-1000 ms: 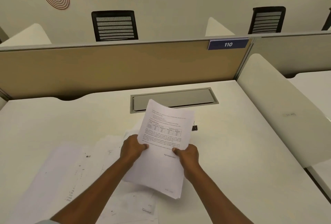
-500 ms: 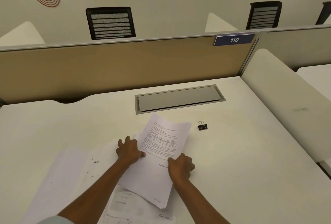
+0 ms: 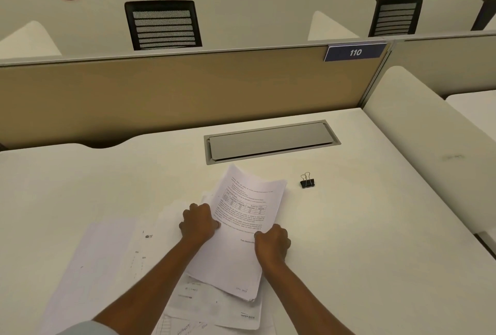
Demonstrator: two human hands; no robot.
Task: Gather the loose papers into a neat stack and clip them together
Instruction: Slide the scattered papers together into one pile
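Here the left hand [image 3: 200, 223] and right hand [image 3: 272, 245] each grip a long edge of the gathered stack [image 3: 241, 230], which lies askew over loose sheets [image 3: 107, 267] on the tabletop [image 3: 375, 227]. Squaring it likely calls for looser grips and tapping one edge down, with the binder clip [image 3: 307, 181] near its far right corner. Only "110" on the blue sign [image 3: 355, 52] is legible; the stack's print is too small to read.

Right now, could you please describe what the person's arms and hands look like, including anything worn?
The left hand and right hand are bare: no gloves, and no watch or band on either wrist. The left forearm is uncovered up to a pale grey-blue sleeve at the bottom edge; no sleeve shows on the right forearm.
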